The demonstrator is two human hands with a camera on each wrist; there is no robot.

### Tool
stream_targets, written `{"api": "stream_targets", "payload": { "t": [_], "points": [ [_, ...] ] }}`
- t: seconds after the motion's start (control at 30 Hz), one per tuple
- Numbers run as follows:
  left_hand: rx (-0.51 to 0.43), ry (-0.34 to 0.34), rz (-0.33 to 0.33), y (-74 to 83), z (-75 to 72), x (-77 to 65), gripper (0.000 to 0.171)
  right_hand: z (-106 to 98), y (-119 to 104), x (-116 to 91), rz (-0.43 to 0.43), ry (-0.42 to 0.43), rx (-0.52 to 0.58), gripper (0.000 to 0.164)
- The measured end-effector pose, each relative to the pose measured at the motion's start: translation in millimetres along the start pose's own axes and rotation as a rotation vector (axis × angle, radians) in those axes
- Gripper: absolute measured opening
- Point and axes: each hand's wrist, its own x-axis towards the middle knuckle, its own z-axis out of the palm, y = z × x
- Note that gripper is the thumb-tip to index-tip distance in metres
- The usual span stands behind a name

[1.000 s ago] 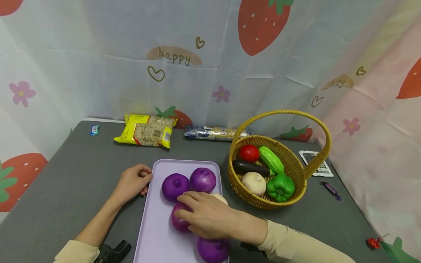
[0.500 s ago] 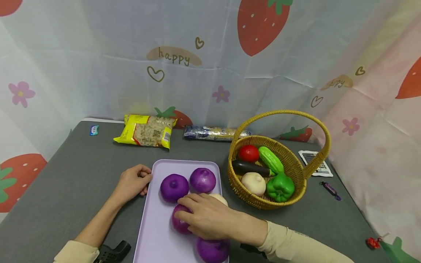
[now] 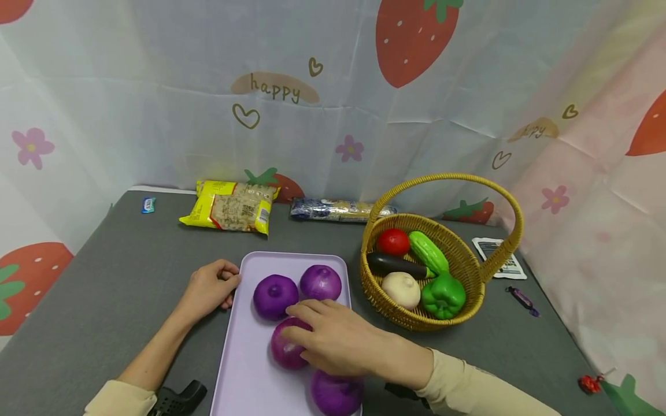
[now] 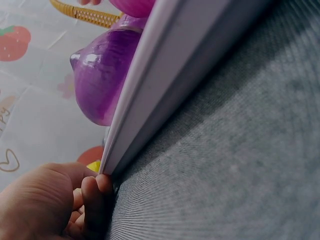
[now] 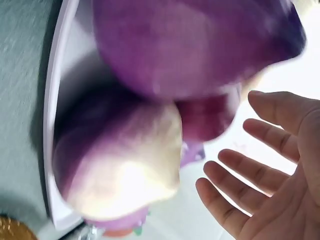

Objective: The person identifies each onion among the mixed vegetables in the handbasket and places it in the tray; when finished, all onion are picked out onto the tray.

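My left hand [image 3: 209, 290] pinches the left rim of the lilac tray [image 3: 248, 375] between thumb and fingers, as the left wrist view shows. Several purple onions lie on the tray: one at the back left [image 3: 276, 297], one at the back right [image 3: 321, 285], a redder onion [image 3: 288, 348] in the middle and a front onion [image 3: 338, 395]. Over them hovers my right hand [image 3: 340, 342], fingers spread and holding nothing. Beneath it a white onion [image 5: 127, 167] appears in the right wrist view; the hand hides it from the head view.
Right of the tray stands a wicker basket [image 3: 372, 289] with a tomato, cucumber, eggplant, white onion and green pepper. Behind lie a yellow snack bag [image 3: 234, 207] and a long foil packet [image 3: 335, 210]. A flat packet [image 3: 499, 258] and wrapped candies [image 3: 522, 301] are at the right.
My right hand has lifted slightly and shifted a little right, uncovering more of the redder onion and covering the white one. My left hand keeps its place on the tray rim.
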Motion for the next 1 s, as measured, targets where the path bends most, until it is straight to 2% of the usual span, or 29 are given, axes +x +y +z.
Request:
{"api": "stream_targets", "payload": {
  "t": [0.27, 0.37, 0.47, 0.63, 0.73, 0.83, 1.0],
  "points": [
    [-0.018, -0.002, -0.009, -1.3, -1.1, -0.5, 0.019, -5.9, 30.5, -24.1, 0.067, 0.197, 0.057, 0.04],
    [-0.014, -0.007, -0.014, -0.3, -1.8, -0.8, 0.02, -8.1, 45.4, -38.4, 0.144, 0.239, 0.069, 0.042],
    [-0.011, -0.015, -0.017, 1.2, -2.6, -0.7, 0.021, -10.5, 60.7, -54.3, 0.265, 0.266, 0.068, 0.042],
    [-0.003, -0.021, -0.016, 3.0, -2.4, 0.4, 0.021, -5.3, 83.7, -82.7, 0.493, 0.256, 0.055, 0.045],
    [-0.001, -0.021, -0.016, 3.6, -2.0, 0.6, 0.021, 1.1, 93.9, -96.0, 0.588, 0.225, 0.074, 0.047],
    [-0.005, -0.022, -0.016, 3.7, -1.8, 0.3, 0.022, 7.0, 100.7, -104.6, 0.65, 0.175, 0.093, 0.048],
    [-0.009, -0.019, -0.013, 2.1, -1.8, -0.5, 0.021, 12.9, 105.7, -111.5, 0.682, 0.046, 0.131, 0.05]
  ]
}}
